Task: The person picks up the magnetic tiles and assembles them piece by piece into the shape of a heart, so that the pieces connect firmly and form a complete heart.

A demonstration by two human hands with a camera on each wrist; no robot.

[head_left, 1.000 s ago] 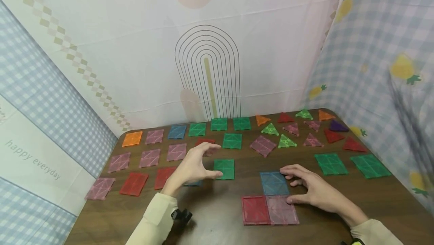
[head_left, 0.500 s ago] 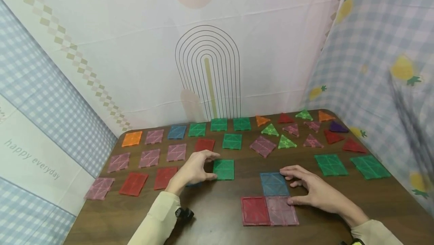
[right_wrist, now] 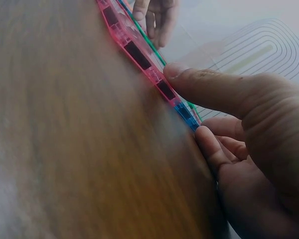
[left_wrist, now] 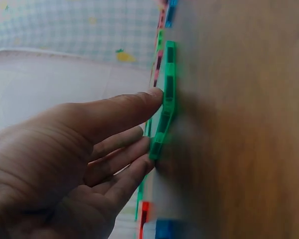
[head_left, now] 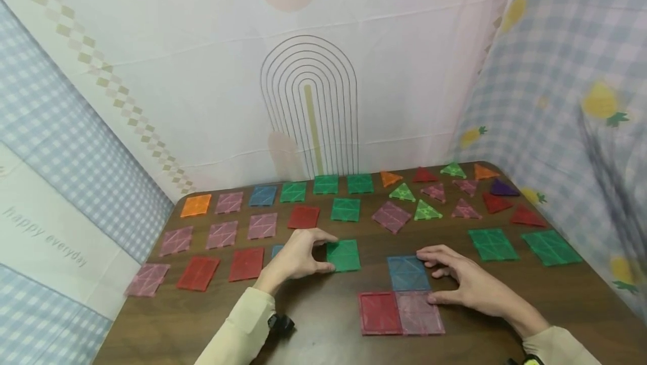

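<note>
In the head view, my left hand [head_left: 298, 257] pinches a green square magnetic tile [head_left: 345, 255] by its left side, fingertips at the far corner and thumb at the near one. The left wrist view shows this tile [left_wrist: 169, 74] edge-on beside the thumb. My right hand [head_left: 470, 281] rests at the right side of a small group of tiles. Its index fingertip touches the far corner of a blue square tile [head_left: 408, 274], and its thumb lies on the pink square tile [head_left: 419, 313]. A red square tile [head_left: 380, 313] sits flush left of the pink one.
Rows of square tiles lie to the left and back, among them a red tile [head_left: 303, 217] and an orange tile [head_left: 196, 205]. Several triangles, including a purple triangle [head_left: 504, 187], lie at the back right. Two green tiles [head_left: 492, 244] lie right. Patterned cloth [head_left: 404, 73] surrounds the wooden table.
My left hand has come down to the green tile, taken hold of its left side and shifted it slightly right. My right hand and the tiles by it have stayed put.
</note>
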